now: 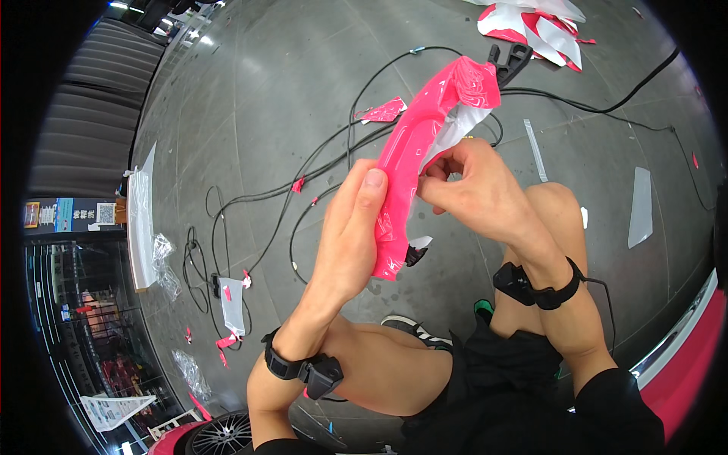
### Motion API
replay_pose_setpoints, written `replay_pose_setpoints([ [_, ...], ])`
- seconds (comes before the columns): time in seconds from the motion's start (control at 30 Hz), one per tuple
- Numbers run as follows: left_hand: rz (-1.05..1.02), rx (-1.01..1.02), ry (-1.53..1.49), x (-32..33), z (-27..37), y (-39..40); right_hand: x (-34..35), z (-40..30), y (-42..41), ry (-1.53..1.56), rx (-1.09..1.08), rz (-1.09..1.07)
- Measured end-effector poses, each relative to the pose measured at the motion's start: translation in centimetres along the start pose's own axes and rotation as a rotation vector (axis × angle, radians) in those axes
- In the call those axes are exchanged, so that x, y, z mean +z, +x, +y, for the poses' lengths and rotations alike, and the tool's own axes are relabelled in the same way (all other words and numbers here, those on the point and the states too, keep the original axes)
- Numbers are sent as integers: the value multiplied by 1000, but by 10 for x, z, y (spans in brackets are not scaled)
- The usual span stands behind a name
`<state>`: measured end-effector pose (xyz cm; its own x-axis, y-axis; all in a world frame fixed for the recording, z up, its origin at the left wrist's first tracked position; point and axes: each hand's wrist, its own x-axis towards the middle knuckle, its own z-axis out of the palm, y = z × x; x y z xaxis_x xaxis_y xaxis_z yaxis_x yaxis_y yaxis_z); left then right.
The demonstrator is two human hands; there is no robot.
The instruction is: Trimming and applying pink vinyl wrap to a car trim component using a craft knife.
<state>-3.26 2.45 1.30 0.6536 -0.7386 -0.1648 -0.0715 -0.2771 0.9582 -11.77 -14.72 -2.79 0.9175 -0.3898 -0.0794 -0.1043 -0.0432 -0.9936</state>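
Before me is a long curved part covered in glossy pink film (pixel 412 139). A black plastic bracket end (pixel 513 63) sticks out at its top, where the film is bunched in wrinkles. My left hand (pixel 350 227) grips the part's left side, thumb flat on the film. On the opposite side, my right hand (pixel 480 185) has its fingers curled at the part's edge, seemingly pinching the film. The fingertips are partly hidden. White film backing (pixel 458 128) shows just above them. A small black piece (pixel 417 256) is visible near the lower end; whether it joins the part is unclear.
Black cables (pixel 256 197) run across the grey tiled floor. Pink and white film scraps (pixel 534 31) lie at the upper right, and another pink scrap (pixel 384 111) behind the part. Pink car bodywork (pixel 685 364) is at lower right; a wheel (pixel 222 435) is at lower left.
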Motion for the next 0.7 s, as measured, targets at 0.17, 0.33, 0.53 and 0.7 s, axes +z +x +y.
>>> replay_pose_setpoints([
  [0.17,14,2,3,1,-1,1,-4,-7,-1,136,102,-80],
  [0.33,17,2,7,-1,-2,1,-8,-11,0,209,158,-131],
  [0.53,18,-20,12,1,3,-2,-8,-7,0,227,157,-123],
  [0.7,34,0,1,1,1,-2,-6,-7,0,217,148,-90],
])
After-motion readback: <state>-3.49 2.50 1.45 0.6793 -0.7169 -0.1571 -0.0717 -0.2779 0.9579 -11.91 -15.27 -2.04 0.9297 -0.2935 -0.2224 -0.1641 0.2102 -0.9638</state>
